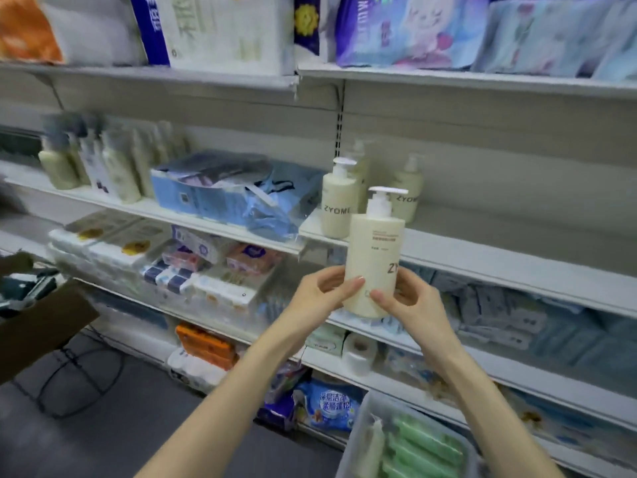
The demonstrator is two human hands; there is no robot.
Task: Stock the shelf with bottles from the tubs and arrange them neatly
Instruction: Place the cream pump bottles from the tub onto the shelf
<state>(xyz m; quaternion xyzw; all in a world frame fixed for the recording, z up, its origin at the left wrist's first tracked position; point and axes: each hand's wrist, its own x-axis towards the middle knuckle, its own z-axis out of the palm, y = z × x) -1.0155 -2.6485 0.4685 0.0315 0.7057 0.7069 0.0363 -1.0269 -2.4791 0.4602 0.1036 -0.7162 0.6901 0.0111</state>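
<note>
held btl (374,257): was cream; white pump, grey lettering
shelf btls (339,205), 11 o'clock of it: were cream, white pumps, dark letters
shelf (482,260): was pale grey-white
tub (355,439), 5 o'clock: was see-thru grey
tub btls (424,446): were mint green
pack (213,198), 9 o'clock: was lt blue w/ black patch
box (41,326), 8 o'clock: was brown

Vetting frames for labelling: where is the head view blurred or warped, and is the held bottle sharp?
Head view, centre: the pump bottle held by the left hand and right hand is sharp, its "ZY" print legible; head view, far left: the shelved bottles smear with motion blur; head view, overall: the shelf edge slants under wide-angle distortion, light flat, no strong glare.
</note>
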